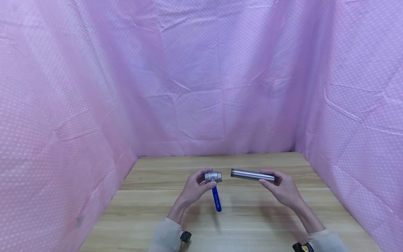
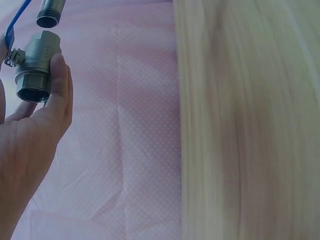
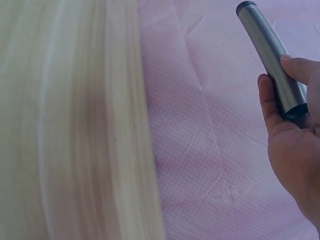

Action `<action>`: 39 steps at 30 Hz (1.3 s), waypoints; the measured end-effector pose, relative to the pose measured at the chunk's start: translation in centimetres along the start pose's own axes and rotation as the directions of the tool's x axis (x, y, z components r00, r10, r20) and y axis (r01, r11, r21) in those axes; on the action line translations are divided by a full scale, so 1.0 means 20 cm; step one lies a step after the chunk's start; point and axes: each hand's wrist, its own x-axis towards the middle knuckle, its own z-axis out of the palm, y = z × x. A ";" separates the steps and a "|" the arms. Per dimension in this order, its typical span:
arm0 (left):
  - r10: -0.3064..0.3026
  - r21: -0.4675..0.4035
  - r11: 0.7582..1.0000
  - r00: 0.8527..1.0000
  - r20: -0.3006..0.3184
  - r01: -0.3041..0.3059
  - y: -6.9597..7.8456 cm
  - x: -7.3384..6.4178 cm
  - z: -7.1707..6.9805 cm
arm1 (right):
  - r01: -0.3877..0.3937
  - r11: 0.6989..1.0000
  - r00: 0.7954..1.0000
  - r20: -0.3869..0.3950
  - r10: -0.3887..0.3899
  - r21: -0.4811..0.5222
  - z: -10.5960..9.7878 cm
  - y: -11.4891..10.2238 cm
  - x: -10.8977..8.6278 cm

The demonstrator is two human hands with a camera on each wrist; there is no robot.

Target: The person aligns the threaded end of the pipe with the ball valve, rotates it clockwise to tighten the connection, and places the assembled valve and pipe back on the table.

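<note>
Nearest, at the bottom edge of the head view, there are two pale sleeves (image 1: 165, 236), one at lower centre-left and one at lower right, each with a small black device (image 1: 185, 237) at the wrist; the right one shows also a yellow part. A little farther, at lower centre, the left hand (image 1: 194, 187) grips a silver metal valve (image 1: 214, 176) with angular ends, its thumb lying in front. From this valve a long flat blue lever (image 1: 216, 199) points down in the frame. To the right of it, the right hand (image 1: 284, 189) holds a straight, smooth grey metal pipe (image 1: 250, 174) by its right end, between the thumb and the fingers. The pipe lies almost level and its free end is directed to the valve, near but not touching. In the left wrist view, at upper left, this end shows a screw thread, and the valve has an open round mouth at its lower side. Under both hands extends the light wooden worktop (image 1: 138, 210), with soft shadows on it. Farthest, the pink cloth (image 1: 201, 70) with small white dots hangs wrinkled at the back and on both sides.
</note>
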 end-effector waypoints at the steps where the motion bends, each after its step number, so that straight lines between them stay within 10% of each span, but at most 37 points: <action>1: 0.001 -0.014 1.000 1.000 -0.004 -0.001 0.00 0.00 0.00 | 0.000 1.000 1.000 0.002 0.000 0.008 0.00 0.00 0.00; 39: 0.116 -0.106 0.986 0.989 -0.091 -0.125 0.18 -0.07 0.01 | 0.120 0.978 0.993 -0.025 -0.118 0.169 0.07 -0.12 0.05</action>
